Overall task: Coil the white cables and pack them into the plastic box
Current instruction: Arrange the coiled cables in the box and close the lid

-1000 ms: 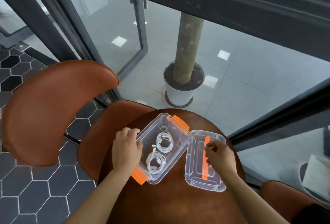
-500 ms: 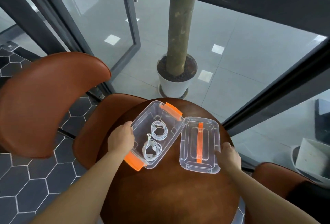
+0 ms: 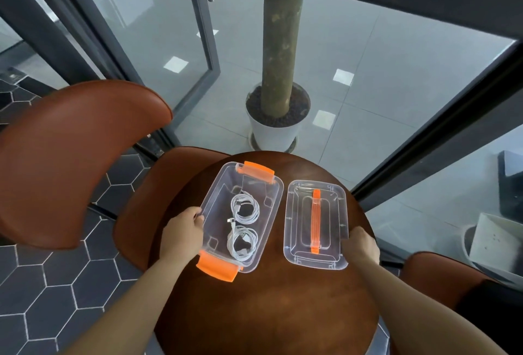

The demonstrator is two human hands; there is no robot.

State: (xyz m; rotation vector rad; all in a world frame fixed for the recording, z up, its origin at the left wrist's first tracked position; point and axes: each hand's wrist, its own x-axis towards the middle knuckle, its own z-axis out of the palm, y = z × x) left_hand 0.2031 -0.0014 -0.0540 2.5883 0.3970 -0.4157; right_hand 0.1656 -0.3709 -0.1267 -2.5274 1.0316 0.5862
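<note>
A clear plastic box (image 3: 266, 201) with orange clips lies open on the round brown table (image 3: 268, 303). Inside it lie two coiled white cables, one farther (image 3: 245, 207) and one nearer (image 3: 242, 243). My left hand (image 3: 182, 234) grips the box's left rim, fingers curled over the edge. To the right lies the clear lid (image 3: 294, 227) with an orange handle, flat on the table. My right hand (image 3: 360, 248) holds the lid's right edge near its front corner.
Brown leather chairs stand at the left (image 3: 70, 162), behind the table (image 3: 141, 204) and at the lower right (image 3: 441, 278). A potted trunk in a white pot (image 3: 276, 128) stands beyond glass panes. A white bin (image 3: 492, 244) sits at the far right.
My right hand left the lid's orange handle and moved to the lid's right edge. My left hand slid slightly along the box's left rim. The view shifted as my head moved.
</note>
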